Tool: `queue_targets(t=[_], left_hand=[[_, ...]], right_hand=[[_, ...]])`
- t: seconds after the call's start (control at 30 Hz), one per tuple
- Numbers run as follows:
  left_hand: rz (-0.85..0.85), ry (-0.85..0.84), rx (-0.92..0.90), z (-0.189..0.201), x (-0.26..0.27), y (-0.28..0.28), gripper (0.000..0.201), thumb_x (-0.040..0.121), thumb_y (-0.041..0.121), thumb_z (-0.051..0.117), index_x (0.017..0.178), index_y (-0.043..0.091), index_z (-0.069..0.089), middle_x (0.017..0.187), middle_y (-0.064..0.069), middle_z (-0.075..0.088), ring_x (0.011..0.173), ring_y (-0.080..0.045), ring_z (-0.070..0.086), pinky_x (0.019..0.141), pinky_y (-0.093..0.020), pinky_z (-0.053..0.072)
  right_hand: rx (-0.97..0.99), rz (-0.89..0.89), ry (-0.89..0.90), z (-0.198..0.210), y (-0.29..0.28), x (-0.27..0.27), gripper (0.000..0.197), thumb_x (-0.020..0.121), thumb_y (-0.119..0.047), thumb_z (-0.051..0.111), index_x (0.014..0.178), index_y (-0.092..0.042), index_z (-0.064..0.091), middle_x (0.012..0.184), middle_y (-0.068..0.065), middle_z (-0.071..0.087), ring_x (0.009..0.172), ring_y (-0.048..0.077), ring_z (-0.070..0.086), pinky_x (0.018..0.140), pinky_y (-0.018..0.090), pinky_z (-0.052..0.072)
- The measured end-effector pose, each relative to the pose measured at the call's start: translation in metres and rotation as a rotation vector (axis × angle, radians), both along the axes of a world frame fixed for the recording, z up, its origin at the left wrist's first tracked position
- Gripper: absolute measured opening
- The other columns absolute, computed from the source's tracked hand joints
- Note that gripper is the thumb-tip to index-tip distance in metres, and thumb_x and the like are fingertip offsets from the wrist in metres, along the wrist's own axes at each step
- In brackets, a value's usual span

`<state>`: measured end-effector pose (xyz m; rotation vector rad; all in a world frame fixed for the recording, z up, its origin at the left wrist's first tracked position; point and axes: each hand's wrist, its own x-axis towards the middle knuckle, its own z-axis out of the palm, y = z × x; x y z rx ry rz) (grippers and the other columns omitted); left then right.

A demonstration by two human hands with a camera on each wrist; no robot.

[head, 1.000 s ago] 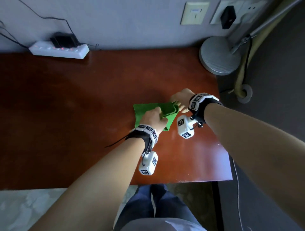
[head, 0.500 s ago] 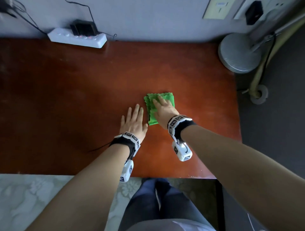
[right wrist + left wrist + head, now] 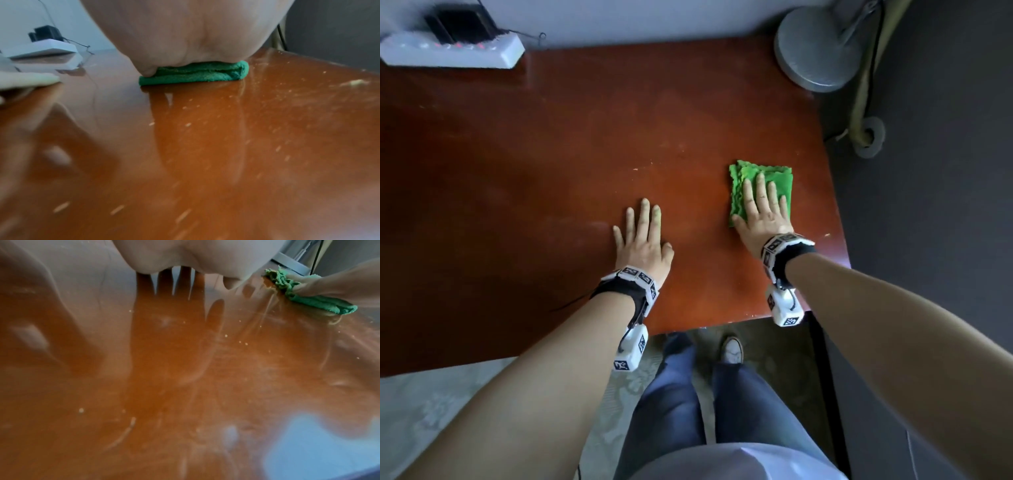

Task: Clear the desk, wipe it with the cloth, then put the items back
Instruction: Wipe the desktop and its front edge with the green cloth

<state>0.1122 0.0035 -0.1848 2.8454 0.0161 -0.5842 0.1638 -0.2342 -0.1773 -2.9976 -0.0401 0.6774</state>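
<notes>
A folded green cloth (image 3: pixel 779 178) lies on the reddish-brown desk (image 3: pixel 585 144) near its right edge. My right hand (image 3: pixel 763 205) presses flat on the cloth with straight fingers; the right wrist view shows the palm on the folded cloth (image 3: pixel 195 74). My left hand (image 3: pixel 642 236) rests flat on the bare desk to the left of the cloth, fingers spread and holding nothing. In the left wrist view the cloth (image 3: pixel 308 300) sits off to the right under the other hand. Pale crumbs and streaks dot the desk surface (image 3: pixel 267 113).
A white power strip (image 3: pixel 453 53) with a black plug sits at the back left against the wall. A grey round lamp base (image 3: pixel 815 51) stands at the back right corner. The desk's right edge drops to dark floor; my legs stand below the front edge.
Both hands had been folding the cloth; the left hand let go and lies flat on the desk. The right hand has slid the folded cloth toward the right edge, now pressing flat.
</notes>
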Motion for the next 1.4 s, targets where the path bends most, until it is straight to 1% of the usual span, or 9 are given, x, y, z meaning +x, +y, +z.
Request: queue_targets(t=[0.17, 0.3, 0.5, 0.63, 0.7, 0.87, 1.0, 1.23, 1.4], left_hand=[[0.056, -0.026, -0.046, 0.003, -0.007, -0.001, 0.069, 0.095, 0.024, 0.04, 0.157, 0.021, 0.011, 0.164, 0.005, -0.005, 0.151, -0.023, -0.002, 0.121, -0.05, 0.005], [0.114, -0.027, -0.029, 0.002, -0.03, -0.017, 0.068, 0.095, 0.023, 0.04, 0.157, 0.019, 0.011, 0.164, 0.003, -0.004, 0.151, -0.024, -0.001, 0.121, -0.05, 0.005], [0.19, -0.004, -0.018, 0.004, -0.067, -0.067, 0.069, 0.096, 0.027, 0.038, 0.157, 0.018, 0.006, 0.164, 0.001, -0.01, 0.151, -0.023, -0.007, 0.121, -0.049, 0.001], [0.158, 0.004, -0.003, 0.0, -0.086, -0.078, 0.072, 0.095, 0.028, 0.037, 0.157, 0.02, 0.002, 0.164, 0.004, -0.011, 0.151, -0.02, -0.007, 0.122, -0.046, 0.0], [0.138, -0.001, 0.009, -0.001, -0.091, -0.076, 0.073, 0.094, 0.027, 0.036, 0.157, 0.021, 0.001, 0.164, 0.005, -0.012, 0.151, -0.018, -0.007, 0.122, -0.045, 0.0], [0.117, -0.016, 0.025, -0.001, -0.094, -0.07, 0.073, 0.093, 0.026, 0.036, 0.157, 0.025, 0.001, 0.163, 0.01, -0.012, 0.151, -0.015, -0.007, 0.122, -0.041, 0.0], [0.08, 0.01, 0.013, 0.001, -0.09, -0.065, 0.072, 0.095, 0.027, 0.035, 0.157, 0.026, -0.001, 0.162, 0.011, -0.015, 0.15, -0.013, -0.009, 0.122, -0.04, -0.001], [0.071, 0.016, -0.085, 0.011, -0.09, -0.058, 0.068, 0.096, 0.022, 0.034, 0.157, 0.025, 0.005, 0.164, 0.009, -0.008, 0.15, -0.012, -0.005, 0.122, -0.04, 0.0], [0.06, -0.004, -0.102, 0.01, -0.092, -0.056, 0.067, 0.095, 0.023, 0.034, 0.157, 0.025, 0.007, 0.164, 0.009, -0.006, 0.151, -0.014, -0.004, 0.122, -0.041, 0.001]], right_hand=[[0.056, 0.334, 0.04, 0.003, 0.06, -0.068, 0.074, 0.098, -0.049, 0.028, 0.156, -0.024, -0.01, 0.162, 0.004, -0.019, 0.15, 0.026, -0.013, 0.121, 0.047, -0.004], [0.032, 0.521, 0.047, 0.004, 0.025, -0.117, 0.077, 0.098, -0.049, 0.03, 0.155, -0.025, -0.016, 0.161, 0.002, -0.023, 0.15, 0.025, -0.016, 0.121, 0.046, -0.005], [-0.013, 0.087, -0.033, 0.001, -0.122, -0.112, 0.077, 0.098, -0.044, 0.034, 0.155, -0.023, -0.013, 0.162, 0.005, -0.02, 0.15, 0.027, -0.012, 0.121, 0.046, -0.003], [0.02, -0.135, -0.044, 0.004, -0.129, -0.1, 0.077, 0.097, -0.041, 0.033, 0.156, -0.019, -0.011, 0.163, 0.008, -0.016, 0.15, 0.031, -0.01, 0.121, 0.051, -0.001], [-0.008, -0.1, -0.068, 0.002, -0.101, -0.106, 0.079, 0.095, -0.043, 0.032, 0.156, -0.017, -0.011, 0.163, 0.01, -0.015, 0.15, 0.032, -0.009, 0.121, 0.052, -0.001], [0.078, 0.372, -0.05, -0.001, -0.01, -0.178, 0.082, 0.092, -0.046, 0.037, 0.157, -0.018, -0.005, 0.163, 0.009, -0.013, 0.15, 0.03, -0.01, 0.121, 0.05, -0.002], [0.051, 0.474, -0.082, -0.013, -0.018, -0.187, 0.076, 0.097, -0.047, 0.032, 0.156, -0.022, -0.009, 0.164, 0.004, -0.014, 0.151, 0.027, -0.01, 0.121, 0.048, -0.001], [0.009, 0.155, -0.106, -0.012, -0.12, -0.174, 0.072, 0.101, -0.046, 0.026, 0.155, -0.024, -0.015, 0.162, 0.004, -0.02, 0.15, 0.027, -0.013, 0.121, 0.049, -0.001], [0.028, -0.062, -0.159, -0.014, -0.061, -0.183, 0.07, 0.101, -0.045, 0.023, 0.156, -0.02, -0.011, 0.163, 0.008, -0.015, 0.15, 0.032, -0.009, 0.12, 0.053, 0.001]])
